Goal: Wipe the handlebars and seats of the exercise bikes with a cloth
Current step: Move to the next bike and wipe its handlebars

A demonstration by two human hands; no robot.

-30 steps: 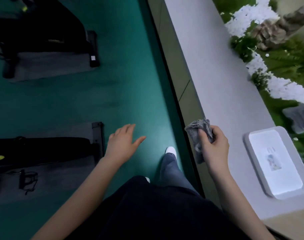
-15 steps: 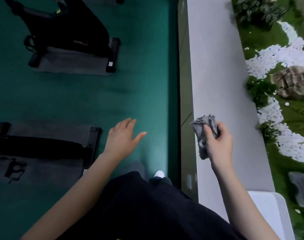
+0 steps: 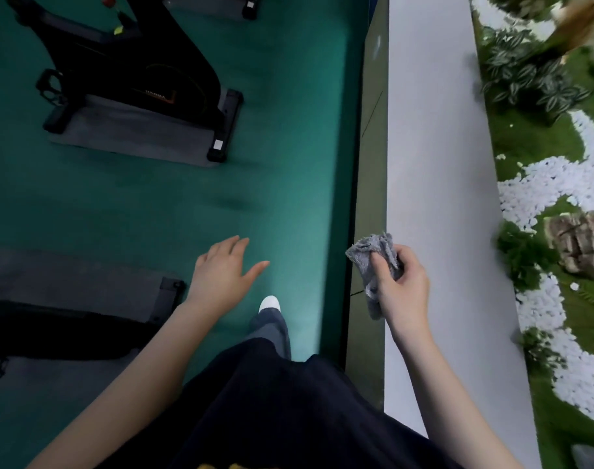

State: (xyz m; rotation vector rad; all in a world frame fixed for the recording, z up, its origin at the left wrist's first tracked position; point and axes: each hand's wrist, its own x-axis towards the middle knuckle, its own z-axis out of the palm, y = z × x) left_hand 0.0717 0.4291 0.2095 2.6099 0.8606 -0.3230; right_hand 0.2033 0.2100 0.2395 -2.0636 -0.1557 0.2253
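**Grey cloth held in the right hand, bikes to the left**

The right hand (image 3: pixel 402 287) grips the crumpled grey cloth (image 3: pixel 373 262); its fingers curl around the fabric, and the thumb presses on it. The left hand (image 3: pixel 223 274) holds nothing, its fingers straight and slightly spread, thumb apart. Far beyond the left fingertips stands a black exercise bike (image 3: pixel 130 66) on a grey mat (image 3: pixel 133 133). To the right of the cloth runs a pale ledge (image 3: pixel 434 130).

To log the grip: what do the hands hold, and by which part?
The right hand grips the grey cloth around its bunched middle; the left hand holds nothing.
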